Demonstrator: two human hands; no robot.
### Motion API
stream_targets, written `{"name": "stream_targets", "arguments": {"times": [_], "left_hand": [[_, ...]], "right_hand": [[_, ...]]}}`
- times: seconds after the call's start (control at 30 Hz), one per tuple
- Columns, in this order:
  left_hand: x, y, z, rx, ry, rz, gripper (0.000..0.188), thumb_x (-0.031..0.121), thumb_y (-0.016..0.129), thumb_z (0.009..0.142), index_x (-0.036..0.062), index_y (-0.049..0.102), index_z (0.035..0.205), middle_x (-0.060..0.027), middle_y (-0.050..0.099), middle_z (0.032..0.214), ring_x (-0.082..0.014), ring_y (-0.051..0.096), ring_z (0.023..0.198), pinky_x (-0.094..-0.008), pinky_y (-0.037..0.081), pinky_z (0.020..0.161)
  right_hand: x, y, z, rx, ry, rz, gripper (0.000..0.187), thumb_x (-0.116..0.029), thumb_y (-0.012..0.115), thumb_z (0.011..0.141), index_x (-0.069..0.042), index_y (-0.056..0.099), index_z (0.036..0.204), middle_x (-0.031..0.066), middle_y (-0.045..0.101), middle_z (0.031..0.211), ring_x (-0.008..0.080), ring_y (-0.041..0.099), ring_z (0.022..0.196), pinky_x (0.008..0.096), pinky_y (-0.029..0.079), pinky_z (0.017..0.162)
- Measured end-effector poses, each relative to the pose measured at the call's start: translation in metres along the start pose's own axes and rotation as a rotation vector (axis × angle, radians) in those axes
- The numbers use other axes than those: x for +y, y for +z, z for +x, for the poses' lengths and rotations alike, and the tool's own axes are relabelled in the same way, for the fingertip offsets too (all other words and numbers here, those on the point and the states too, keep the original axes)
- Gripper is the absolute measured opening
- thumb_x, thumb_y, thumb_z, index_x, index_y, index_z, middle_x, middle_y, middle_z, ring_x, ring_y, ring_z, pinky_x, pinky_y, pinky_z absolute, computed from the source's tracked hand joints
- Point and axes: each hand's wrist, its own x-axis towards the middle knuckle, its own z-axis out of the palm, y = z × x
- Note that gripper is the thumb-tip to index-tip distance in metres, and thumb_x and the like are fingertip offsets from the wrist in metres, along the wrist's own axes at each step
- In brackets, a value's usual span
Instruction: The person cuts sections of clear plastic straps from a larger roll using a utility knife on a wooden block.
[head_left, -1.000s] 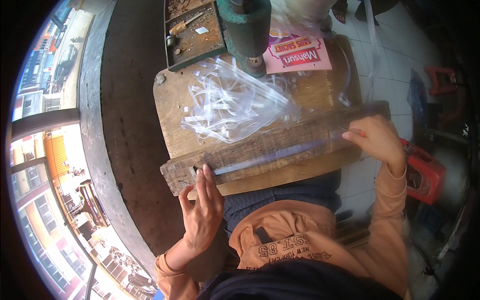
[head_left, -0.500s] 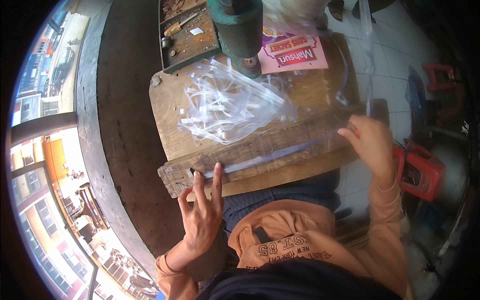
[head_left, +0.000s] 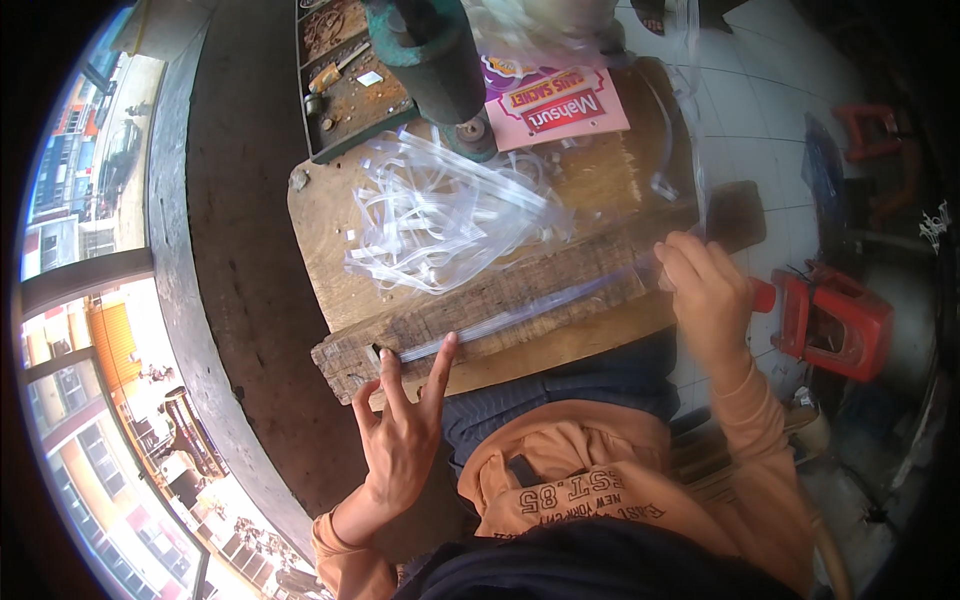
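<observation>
A narrow clear plastic strip [head_left: 520,316] lies along the top of a rough wooden plank [head_left: 480,285]. My left hand [head_left: 400,440] has its fingers apart, index and middle fingertips pressing down at the strip's left end beside a small dark notch. Closed around a red-handled tool [head_left: 763,296], my right hand [head_left: 708,295] is at the strip's right end; the tool's working end is hidden. Another clear strip [head_left: 700,160] runs upward near that hand. Beyond the plank sits a tangled heap of clear plastic strips [head_left: 450,215].
The plank rests across a wooden board [head_left: 320,230]. Behind the heap stand a green metal post [head_left: 430,70], a pink printed sheet [head_left: 560,105] and a compartment tray [head_left: 385,115] of small parts. A red plastic stool [head_left: 850,330] is on the tiled floor at right.
My right hand has come slightly left and lower along the plank, and more of the red handle shows. My left hand keeps its place on the strip. The view has shifted a little.
</observation>
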Motion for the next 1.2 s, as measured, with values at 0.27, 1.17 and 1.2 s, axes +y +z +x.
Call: {"name": "stream_targets", "arguments": {"times": [0.27,1.17,1.2], "left_hand": [[0.000,0.000,0.001,-0.001,-0.017,-0.021,0.082,-0.012,0.048,0.067,0.0268,0.042,0.139,-0.0237,0.056,0.104,-0.0226,0.055,0.087,-0.0323,0.046,0.075],[-0.022,-0.043,0.023,-0.127,0.001,-0.170,0.054,0.022,0.064,0.081,0.0144,0.048,0.132,-0.0134,0.056,0.112,-0.0153,0.061,0.069,-0.0402,0.035,0.097],[-0.025,-0.047,0.033,-0.117,0.031,-0.143,0.055,0.024,0.065,0.081,0.0121,0.048,0.132,-0.0133,0.055,0.113,-0.0151,0.061,0.070,-0.0399,0.035,0.098]], "right_hand": [[-0.019,-0.003,-0.023,-0.194,-0.043,-0.260,0.040,0.002,0.060,0.072,0.010,0.058,0.111,0.0097,0.052,0.122,0.0139,0.054,0.064,0.0239,0.050,0.057],[-0.039,0.001,-0.035,-0.384,0.083,-0.280,0.090,0.008,0.052,0.068,-0.035,0.029,0.143,0.0341,0.025,0.141,0.0188,0.050,0.038,0.0295,0.047,0.040],[-0.038,0.001,-0.036,-0.389,0.087,-0.299,0.089,0.008,0.052,0.068,-0.035,0.029,0.143,0.0342,0.025,0.141,0.0191,0.051,0.038,0.0298,0.048,0.041]]}}
